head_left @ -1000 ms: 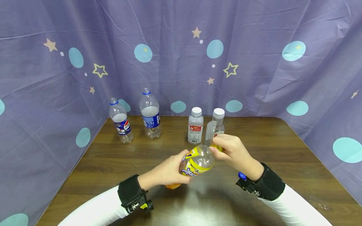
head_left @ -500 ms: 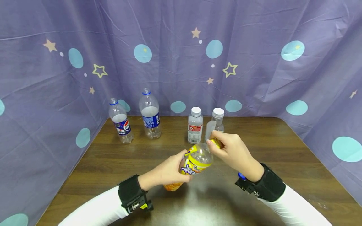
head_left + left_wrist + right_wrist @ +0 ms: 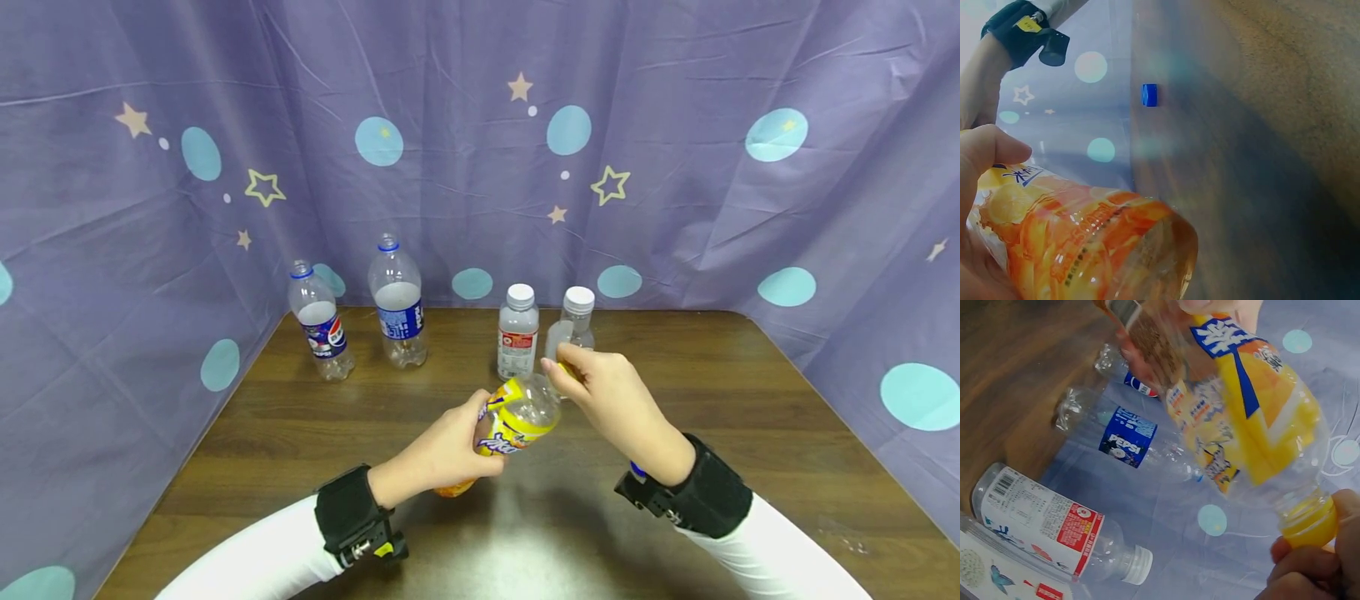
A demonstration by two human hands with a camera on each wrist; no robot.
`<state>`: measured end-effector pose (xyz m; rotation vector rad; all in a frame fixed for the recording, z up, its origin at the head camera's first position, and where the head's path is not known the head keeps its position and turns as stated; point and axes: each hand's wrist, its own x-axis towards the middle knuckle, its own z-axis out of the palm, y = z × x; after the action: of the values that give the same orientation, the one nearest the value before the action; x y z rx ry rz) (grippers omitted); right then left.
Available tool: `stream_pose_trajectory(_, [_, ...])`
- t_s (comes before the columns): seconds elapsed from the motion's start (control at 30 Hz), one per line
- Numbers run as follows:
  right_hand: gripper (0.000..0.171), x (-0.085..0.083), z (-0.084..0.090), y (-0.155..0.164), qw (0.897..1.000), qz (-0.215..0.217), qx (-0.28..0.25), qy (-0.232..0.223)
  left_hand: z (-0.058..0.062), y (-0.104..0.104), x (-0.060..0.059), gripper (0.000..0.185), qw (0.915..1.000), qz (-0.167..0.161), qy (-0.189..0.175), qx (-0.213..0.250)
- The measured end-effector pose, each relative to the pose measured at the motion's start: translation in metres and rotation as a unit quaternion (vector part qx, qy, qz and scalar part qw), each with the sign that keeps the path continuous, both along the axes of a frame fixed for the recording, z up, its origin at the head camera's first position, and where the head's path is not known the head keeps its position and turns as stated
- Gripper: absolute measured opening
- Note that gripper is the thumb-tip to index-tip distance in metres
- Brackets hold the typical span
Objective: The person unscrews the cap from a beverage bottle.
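Two hands grip orange bottle (image 3: 512,421), left hand (image 3: 444,454) on body, right hand (image 3: 606,396) pinching cap, shifted slightly left

Clear glossy plastic bottle (image 3: 517,421), wood-grain table (image 3: 750,417), creased cloth backdrop (image 3: 675,167)

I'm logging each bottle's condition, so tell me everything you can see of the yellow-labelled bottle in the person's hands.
The yellow-labelled bottle is clear, thin plastic, looks empty, and is wrapped in a yellow and orange label with blue and white lettering. It is held tilted above the wooden table, neck pointing away. The left hand grips its body; the right hand pinches the yellow cap, which sits on the neck.
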<state>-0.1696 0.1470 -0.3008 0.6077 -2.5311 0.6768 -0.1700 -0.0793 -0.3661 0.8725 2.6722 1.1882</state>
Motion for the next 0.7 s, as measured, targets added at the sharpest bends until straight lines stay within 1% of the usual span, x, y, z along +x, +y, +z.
stream_pose_trajectory(0.1, [0.031,0.0,-0.002,0.0,1.0,0.02,-0.015,0.006,0.0,-0.001,0.0,0.057,1.0,0.004,0.002,-0.002])
stream_pose_trajectory(0.23, [0.029,-0.001,-0.005,0.002,0.999,0.037,-0.028,0.026,0.001,-0.002,-0.001,0.059,0.9998,0.01,0.013,-0.007])
stream_pose_trajectory(0.43, [0.028,-0.002,-0.012,0.005,0.995,0.067,-0.044,0.058,0.003,-0.001,-0.001,0.059,0.9995,0.008,0.028,-0.014])
stream_pose_trajectory(0.57, [0.028,-0.004,-0.015,0.008,0.99,0.097,-0.057,0.085,0.004,-0.001,0.0,0.059,0.9992,0.005,0.036,-0.015])
stream_pose_trajectory(0.7, [0.034,-0.006,-0.017,0.011,0.981,0.136,-0.063,0.122,0.005,-0.001,0.0,0.059,0.9993,-0.002,0.035,-0.011])
